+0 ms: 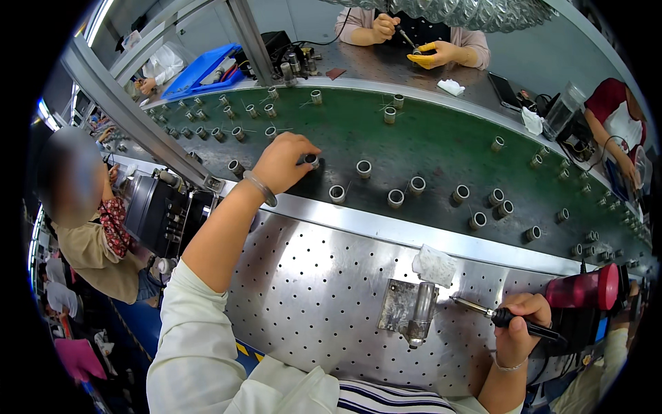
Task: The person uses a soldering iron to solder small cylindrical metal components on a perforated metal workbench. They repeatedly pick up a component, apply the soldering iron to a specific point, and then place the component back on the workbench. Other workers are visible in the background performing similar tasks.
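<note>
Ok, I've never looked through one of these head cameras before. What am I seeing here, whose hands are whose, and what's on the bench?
This is one wide fisheye view from a camera worn on the person's head, looking down, so straight edges bend near the rim. The two forearms coming in from the bottom are the wearer's own. The left hand reaches onto a green conveyor belt and grips one small metal cylinder; many like it stand in rows along the belt. The right hand holds a soldering iron by its black grip, tip pointing at a metal fixture on the perforated steel bench. A white pad lies just behind the fixture. Other people work nearby: one across the belt, one at the right, one at the left.
</note>
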Available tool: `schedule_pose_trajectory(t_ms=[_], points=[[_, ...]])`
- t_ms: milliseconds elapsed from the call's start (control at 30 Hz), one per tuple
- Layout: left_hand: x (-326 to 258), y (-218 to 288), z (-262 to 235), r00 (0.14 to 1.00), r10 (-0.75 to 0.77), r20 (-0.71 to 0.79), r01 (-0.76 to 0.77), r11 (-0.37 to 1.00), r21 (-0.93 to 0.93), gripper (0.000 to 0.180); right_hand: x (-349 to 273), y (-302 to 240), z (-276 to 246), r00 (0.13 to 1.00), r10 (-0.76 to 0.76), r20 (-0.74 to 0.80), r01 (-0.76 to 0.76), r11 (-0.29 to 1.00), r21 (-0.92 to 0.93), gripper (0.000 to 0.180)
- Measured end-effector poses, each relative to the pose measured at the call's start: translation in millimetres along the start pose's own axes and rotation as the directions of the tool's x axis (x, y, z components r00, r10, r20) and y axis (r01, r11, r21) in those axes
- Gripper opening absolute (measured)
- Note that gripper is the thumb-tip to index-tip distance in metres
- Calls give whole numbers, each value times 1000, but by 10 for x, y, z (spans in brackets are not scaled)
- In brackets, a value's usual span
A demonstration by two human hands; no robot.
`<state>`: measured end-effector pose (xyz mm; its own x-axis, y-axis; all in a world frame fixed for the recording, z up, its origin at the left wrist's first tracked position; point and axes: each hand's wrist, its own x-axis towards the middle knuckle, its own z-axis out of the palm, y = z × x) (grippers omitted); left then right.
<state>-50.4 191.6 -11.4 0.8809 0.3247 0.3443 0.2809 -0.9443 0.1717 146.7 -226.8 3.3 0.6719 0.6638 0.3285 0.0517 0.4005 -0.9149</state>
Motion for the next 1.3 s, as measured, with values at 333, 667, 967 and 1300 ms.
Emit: schedule_pose_trajectory(t_ms=[333,667,967,1300], points=[[130,1484,-212,804,177,567,532,212,-820,29,13,7,-21,998,-63,32,62,998,21,25],[280,1726,287,506,635,583,739,30,-673,34,5,-41,34,998,-51,48,52,999,-15,30],[86,1861,305,667,571,479,676,-192,-712,50,7,19,-29,977,-103,184,86,991,97,23],[63,1864,279,672,516,531,693,-185,-697,44,20,74,-54,956,-124,264,111,992,66,26]])
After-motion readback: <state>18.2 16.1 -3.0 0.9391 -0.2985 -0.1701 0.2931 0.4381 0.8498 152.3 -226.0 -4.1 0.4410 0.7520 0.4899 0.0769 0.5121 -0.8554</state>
